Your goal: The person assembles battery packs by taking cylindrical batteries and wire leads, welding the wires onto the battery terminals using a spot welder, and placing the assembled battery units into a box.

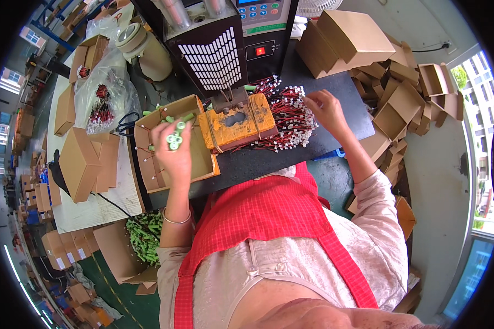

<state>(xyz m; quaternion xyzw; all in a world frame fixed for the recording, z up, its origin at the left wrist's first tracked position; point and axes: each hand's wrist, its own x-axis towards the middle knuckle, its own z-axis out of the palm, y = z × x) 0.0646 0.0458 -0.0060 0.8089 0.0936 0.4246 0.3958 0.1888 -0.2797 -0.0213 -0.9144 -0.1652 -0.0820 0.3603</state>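
Note:
My left hand (173, 160) is closed around several green cylindrical battery cells (174, 140), their pale round ends facing up. It hovers above an open cardboard tray (205, 168), where a few more green cells and thin wire leads lie. My right hand (330, 114) has its fingers curled together at the right edge of a pile of red and black wire leads (291, 118) with white connectors. What those fingertips pinch, if anything, is too small to make out. Between the hands sits a worn orange block (239, 125), banded onto a base under the black machine's head.
A black machine (211, 55) with a control panel stands at the back. Left are a lidded jug (145, 52), scissors (127, 124), bagged leads (105, 104) and cardboard boxes (79, 164). A box of green cells (144, 237) stands low left; empty boxes (403, 104) heap up right.

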